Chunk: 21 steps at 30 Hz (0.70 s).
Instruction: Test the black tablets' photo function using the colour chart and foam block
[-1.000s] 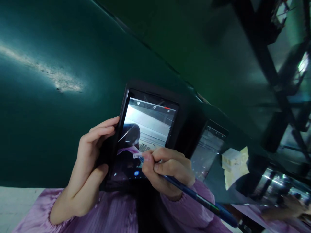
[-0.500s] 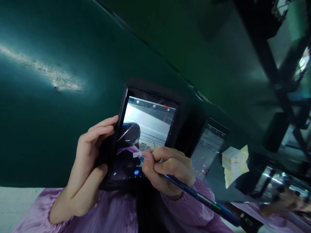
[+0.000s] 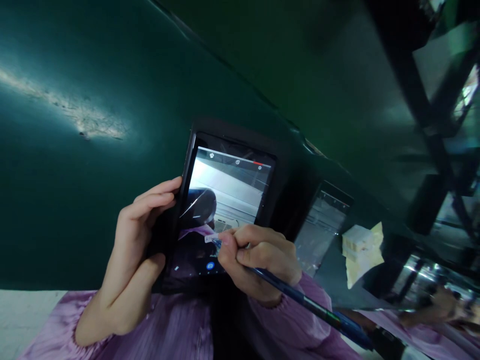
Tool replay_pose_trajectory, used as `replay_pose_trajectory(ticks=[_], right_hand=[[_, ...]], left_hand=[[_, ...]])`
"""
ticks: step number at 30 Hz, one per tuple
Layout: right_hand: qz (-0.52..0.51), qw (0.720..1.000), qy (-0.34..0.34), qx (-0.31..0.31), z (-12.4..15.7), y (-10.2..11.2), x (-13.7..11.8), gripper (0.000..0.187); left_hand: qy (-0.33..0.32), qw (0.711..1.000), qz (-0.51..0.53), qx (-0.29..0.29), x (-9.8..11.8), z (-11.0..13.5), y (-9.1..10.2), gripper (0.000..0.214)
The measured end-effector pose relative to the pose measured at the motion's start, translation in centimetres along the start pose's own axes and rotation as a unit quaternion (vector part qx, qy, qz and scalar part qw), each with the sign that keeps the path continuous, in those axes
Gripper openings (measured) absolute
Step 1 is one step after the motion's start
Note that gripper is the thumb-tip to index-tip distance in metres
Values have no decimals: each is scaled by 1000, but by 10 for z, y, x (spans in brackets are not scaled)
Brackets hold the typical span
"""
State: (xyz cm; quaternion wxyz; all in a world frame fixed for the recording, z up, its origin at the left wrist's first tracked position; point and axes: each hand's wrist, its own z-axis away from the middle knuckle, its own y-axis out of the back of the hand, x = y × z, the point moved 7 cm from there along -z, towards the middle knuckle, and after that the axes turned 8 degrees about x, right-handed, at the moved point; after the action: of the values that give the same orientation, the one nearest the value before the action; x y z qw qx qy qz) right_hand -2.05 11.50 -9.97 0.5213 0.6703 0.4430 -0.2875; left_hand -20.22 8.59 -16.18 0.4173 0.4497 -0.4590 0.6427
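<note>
A black-cased tablet (image 3: 225, 195) with its lit screen facing me is held up in front of a dark green wall. My left hand (image 3: 137, 240) grips its left edge, fingers wrapped over the case. My right hand (image 3: 255, 262) is closed around a blue pen (image 3: 300, 300), and the pen's tip rests on the lower part of the screen. Purple sleeves cover both wrists.
The dark green wall (image 3: 75, 200) has a scuffed pale streak (image 3: 86, 125) at upper left. A glossy panel on the right reflects the tablet (image 3: 322, 220). A pale yellow-white sticker or wad (image 3: 362, 252) clings to that panel. Dark metal framing (image 3: 431, 125) runs along the far right.
The view has shifted slightly, and the hands and tablet sit a touch lower left. Pen tip stays on the screen; both grips are unchanged.
</note>
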Motion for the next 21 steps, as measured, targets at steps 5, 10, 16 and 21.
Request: replay_pose_trajectory(ticks=[5, 10, 16, 21], right_hand=[[-4, 1000, -6, -21, 0, -1, 0, 44], [-11, 1000, -2, 12, -1, 1, 1, 45], [-7, 1000, -7, -13, -4, -1, 1, 44], [-15, 1000, -20, 3, -5, 0, 0, 43]], left_hand=[[-9, 1000, -15, 8, 4, 0, -2, 71], [-5, 1000, -19, 8, 1, 1, -1, 69], [15, 1000, -18, 4, -1, 3, -1, 69], [-7, 1000, -20, -4, 7, 5, -5, 73]])
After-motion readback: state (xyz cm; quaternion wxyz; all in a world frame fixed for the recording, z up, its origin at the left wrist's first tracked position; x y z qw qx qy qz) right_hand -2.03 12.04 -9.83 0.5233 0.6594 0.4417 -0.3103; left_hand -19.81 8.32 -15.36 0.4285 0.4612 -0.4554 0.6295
